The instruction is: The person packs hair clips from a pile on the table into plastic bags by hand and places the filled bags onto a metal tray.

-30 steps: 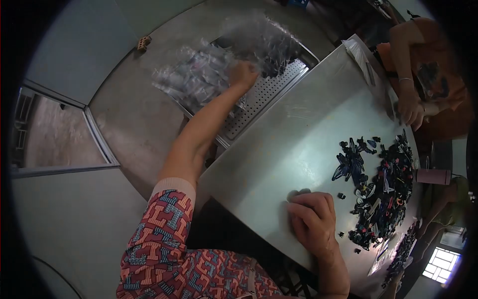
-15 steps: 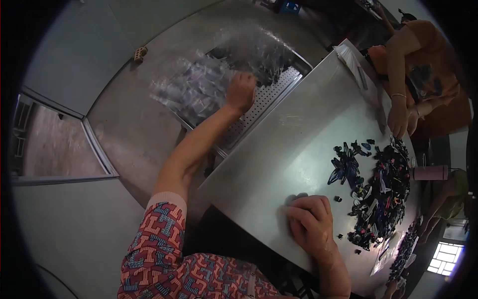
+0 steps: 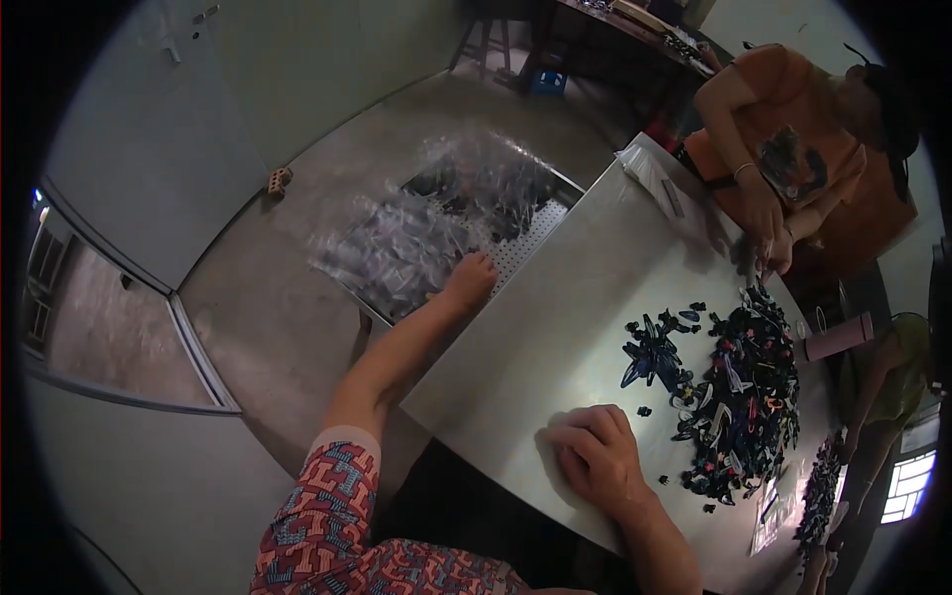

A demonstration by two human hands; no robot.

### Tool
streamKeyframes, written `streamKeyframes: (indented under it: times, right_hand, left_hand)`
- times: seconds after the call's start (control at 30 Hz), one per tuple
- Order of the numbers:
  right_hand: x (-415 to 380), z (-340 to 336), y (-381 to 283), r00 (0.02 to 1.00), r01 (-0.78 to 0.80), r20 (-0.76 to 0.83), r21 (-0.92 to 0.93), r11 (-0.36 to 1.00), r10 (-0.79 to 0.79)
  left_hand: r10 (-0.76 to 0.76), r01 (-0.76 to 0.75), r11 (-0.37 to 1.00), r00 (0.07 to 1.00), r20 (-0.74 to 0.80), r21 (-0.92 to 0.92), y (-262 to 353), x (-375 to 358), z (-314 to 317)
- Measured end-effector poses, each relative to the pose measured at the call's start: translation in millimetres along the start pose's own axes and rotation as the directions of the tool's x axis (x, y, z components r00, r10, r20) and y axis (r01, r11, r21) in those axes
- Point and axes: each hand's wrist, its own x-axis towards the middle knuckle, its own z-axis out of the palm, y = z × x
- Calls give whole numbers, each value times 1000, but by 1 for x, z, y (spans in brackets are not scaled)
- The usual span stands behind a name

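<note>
My left hand (image 3: 471,280) is over the near edge of a perforated metal tray (image 3: 527,241), beside a heap of clear plastic bags (image 3: 402,248). Its fingers are drawn together; whether anything small is between them is hidden. On the metal table (image 3: 496,397) rests my right hand (image 3: 600,456), fingers curled in and nothing visible in them. To its right lies a large pile of small dark and coloured hair clips (image 3: 744,397). A smaller group of dark clips (image 3: 654,352) lies nearer to the hand, with a few loose pieces around.
Across the table, a person in orange (image 3: 783,149) has both hands at the pile's far end. Flat plastic bags (image 3: 659,183) lie at the table's far corner. A pink cylinder (image 3: 838,337) stands beyond the pile. Another person's arm (image 3: 873,426) shows at the right.
The view has shifted, with the table and tray now lower in it. My left hand has drawn back from over the tray towards its near edge. My right hand remains on the table.
</note>
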Motion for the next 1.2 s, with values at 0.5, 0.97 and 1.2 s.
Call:
streamKeyframes:
  times: [0.5,0.97,1.2]
  right_hand:
    - [-3,-2,2,998,-41,50,-3,999,41]
    - [-1,-3,0,999,-32,37,-7,999,32]
    - [-3,-1,2,1000,-11,10,11,1000,11]
  left_hand:
    - [47,-50,964,999,20,262,-31,-19,40]
    - [42,-76,962,990,133,261,-54,-14,51]
    - [134,-157,983,969,206,96,-34,-1,11]
